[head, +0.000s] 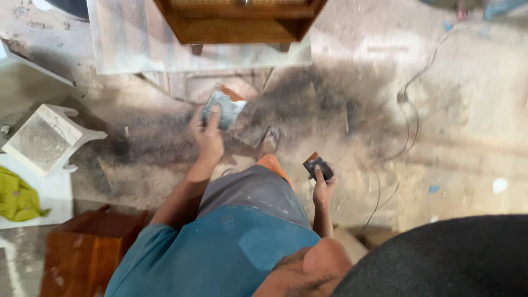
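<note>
While the person stands on the dusty floor (451, 126), each hand holds something. The left hand (208, 135) is closed on a big sheet of sandpaper (224, 107), grey on one side and brown on the other. The sheet is bent and sticks up past the fingers. The right hand (323, 187) is clamped on a small folded piece of sandpaper (317, 165), held out beside the leg. Both pieces are up in the air, not lying on anything.

One foot (269, 140) shows below, between the two hands. A thin cable (410, 110) runs in loops over the floor, off to the right side. A brown wooden cabinet (239, 22) stands on a pale board (132, 49) at the far edge of the floor. A white stool (47, 140) is at the left, near a green cloth (16, 198). A brown wooden box (85, 250) sits at the near left corner.

I think the cable could catch a foot and cause a trip. Thick dust could make the floor slippery. The big sheet is held by one edge only, so it could tear or slide out of the fingers.
</note>
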